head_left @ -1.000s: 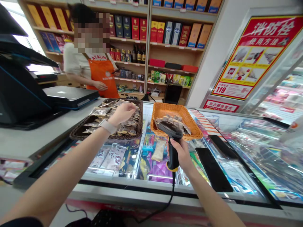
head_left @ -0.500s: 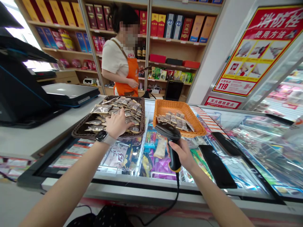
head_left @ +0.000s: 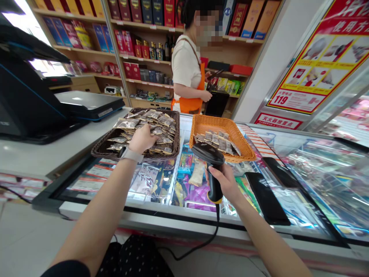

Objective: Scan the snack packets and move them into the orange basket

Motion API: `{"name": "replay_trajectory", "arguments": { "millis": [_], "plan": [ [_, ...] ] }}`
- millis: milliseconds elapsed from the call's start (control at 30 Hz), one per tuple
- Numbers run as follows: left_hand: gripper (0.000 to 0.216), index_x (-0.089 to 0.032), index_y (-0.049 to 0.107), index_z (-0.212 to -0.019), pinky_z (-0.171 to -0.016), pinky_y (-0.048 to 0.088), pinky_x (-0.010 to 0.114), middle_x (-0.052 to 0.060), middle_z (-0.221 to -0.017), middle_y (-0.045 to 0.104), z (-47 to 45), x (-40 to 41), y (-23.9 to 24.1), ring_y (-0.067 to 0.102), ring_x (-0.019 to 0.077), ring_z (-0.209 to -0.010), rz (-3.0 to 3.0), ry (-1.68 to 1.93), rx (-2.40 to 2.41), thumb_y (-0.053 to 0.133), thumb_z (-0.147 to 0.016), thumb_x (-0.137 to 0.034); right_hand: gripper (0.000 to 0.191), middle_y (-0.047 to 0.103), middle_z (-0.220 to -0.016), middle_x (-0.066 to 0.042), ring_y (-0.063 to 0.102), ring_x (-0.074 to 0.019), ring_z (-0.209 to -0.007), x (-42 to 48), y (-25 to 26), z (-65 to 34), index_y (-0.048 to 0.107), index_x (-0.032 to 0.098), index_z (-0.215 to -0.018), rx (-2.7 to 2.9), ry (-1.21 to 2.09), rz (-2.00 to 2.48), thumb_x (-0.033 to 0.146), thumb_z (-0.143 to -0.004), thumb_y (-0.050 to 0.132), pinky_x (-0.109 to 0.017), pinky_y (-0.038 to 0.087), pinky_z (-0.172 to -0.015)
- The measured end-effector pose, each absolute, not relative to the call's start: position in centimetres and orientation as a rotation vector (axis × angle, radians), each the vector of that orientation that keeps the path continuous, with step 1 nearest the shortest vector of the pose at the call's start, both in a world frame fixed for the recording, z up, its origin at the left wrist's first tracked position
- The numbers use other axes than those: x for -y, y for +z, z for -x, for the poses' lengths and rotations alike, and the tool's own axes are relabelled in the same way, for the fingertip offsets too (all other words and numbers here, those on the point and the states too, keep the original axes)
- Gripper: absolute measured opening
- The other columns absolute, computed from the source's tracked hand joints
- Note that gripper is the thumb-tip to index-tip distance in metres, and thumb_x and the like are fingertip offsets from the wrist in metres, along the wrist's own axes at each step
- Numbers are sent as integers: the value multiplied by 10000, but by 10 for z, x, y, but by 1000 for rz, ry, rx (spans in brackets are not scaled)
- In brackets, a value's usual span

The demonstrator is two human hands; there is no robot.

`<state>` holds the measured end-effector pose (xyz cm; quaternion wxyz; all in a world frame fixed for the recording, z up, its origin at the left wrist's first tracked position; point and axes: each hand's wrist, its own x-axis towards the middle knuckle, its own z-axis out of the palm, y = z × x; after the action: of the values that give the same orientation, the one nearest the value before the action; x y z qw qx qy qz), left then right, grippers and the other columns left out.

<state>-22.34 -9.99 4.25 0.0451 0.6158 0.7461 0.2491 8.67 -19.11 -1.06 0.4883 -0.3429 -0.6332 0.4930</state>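
Observation:
My left hand (head_left: 142,139) reaches into a dark wicker basket (head_left: 101,147) heaped with small foil snack packets (head_left: 157,122); its fingers curl down among the packets, and what they hold, if anything, is hidden. My right hand (head_left: 226,184) grips the handle of a black barcode scanner (head_left: 210,161) with a yellow base, its cable hanging below the counter. The scanner head points toward an orange wicker basket (head_left: 207,124) that holds several of the same packets (head_left: 216,140). Both baskets sit on a glass-topped display freezer (head_left: 291,154).
A person in an orange apron (head_left: 188,75) stands behind the counter before shelves of boxed goods. A black till screen (head_left: 25,100) and flat scale sit on the white counter at left. Two dark phones (head_left: 266,196) lie on the glass to the right.
My left hand has dropped from above the packets into the dark basket and stayed there. The person in the apron has walked right. The scanner has barely moved.

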Motion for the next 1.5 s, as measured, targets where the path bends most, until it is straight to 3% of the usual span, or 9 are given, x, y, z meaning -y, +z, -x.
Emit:
{"name": "replay_trajectory", "arguments": {
  "millis": [167,333,500,633,800,1000,1167,1333,1500],
  "plan": [
    [551,-151,631,-1297,-869,514,351,45,-791,731,227,112,44,686,260,-845,-1828,902,-2177,664,-756,-253,291,617,-638,-7,560,-141,-520,192,-10,-87,611,181,-774,1570,1190,858,431,-922,629,-248,432,-470],
    [553,-148,625,-1279,-699,507,302,14,-719,665,233,139,50,627,196,-682,-1723,1178,-1984,635,-732,-230,314,600,-626,-4,547,-145,-524,193,-10,-87,604,185,-749,1574,1195,856,444,-925,622,-255,433,-482],
    [491,-144,648,-1208,-628,501,271,10,-721,612,236,162,50,591,153,-650,-1617,1424,-1713,678,-728,-240,360,596,-620,-11,552,-153,-523,193,-9,-87,598,190,-711,1585,1189,865,482,-921,617,-265,437,-485],
    [514,-171,608,-1253,-698,571,298,77,-1008,659,220,166,47,642,137,-732,-1540,1575,-1537,712,-755,-249,353,606,-623,-17,559,-163,-513,195,-10,-89,608,196,-734,1578,1181,892,503,-908,625,-275,437,-468],
    [830,-300,378,-1511,-779,597,309,138,-1391,542,175,143,37,698,194,-952,-1607,1645,-1459,731,-766,-198,332,617,-633,-20,563,-166,-517,197,-9,-89,617,196,-766,1563,1163,886,500,-897,636,-281,446,-474],
    [856,-252,248,-1572,-814,579,275,106,-1143,689,142,125,17,693,167,-919,-1669,1653,-1179,673,-831,-184,321,587,-637,-9,549,-159,-530,198,-7,-89,593,196,-760,1599,1154,907,478,-911,623,-274,436,-476],
    [754,-230,316,-1516,-843,568,275,83,-1103,689,143,132,13,688,141,-871,-1649,1732,-1195,655,-842,-201,282,581,-643,-4,523,-163,-543,203,-6,-88,617,187,-849,1688,1103,973,461,-916,609,-279,419,-491],
    [709,-239,361,-1469,-780,573,269,70,-1067,663,145,134,14,695,146,-830,-1617,1699,-1233,650,-824,-190,318,511,-572,9,461,-156,-527,208,-4,-84,553,207,-713,1753,1037,1037,459,-900,599,-281,349,-481],
    [674,-241,385,-1437,-755,569,259,59,-1038,640,144,136,15,693,147,-832,-1575,1676,-1233,647,-819,-177,292,523,-596,8,465,-163,-550,210,-7,-84,556,207,-755,1733,1032,1031,455,-902,598,-289,362,-507]
  ]
}}
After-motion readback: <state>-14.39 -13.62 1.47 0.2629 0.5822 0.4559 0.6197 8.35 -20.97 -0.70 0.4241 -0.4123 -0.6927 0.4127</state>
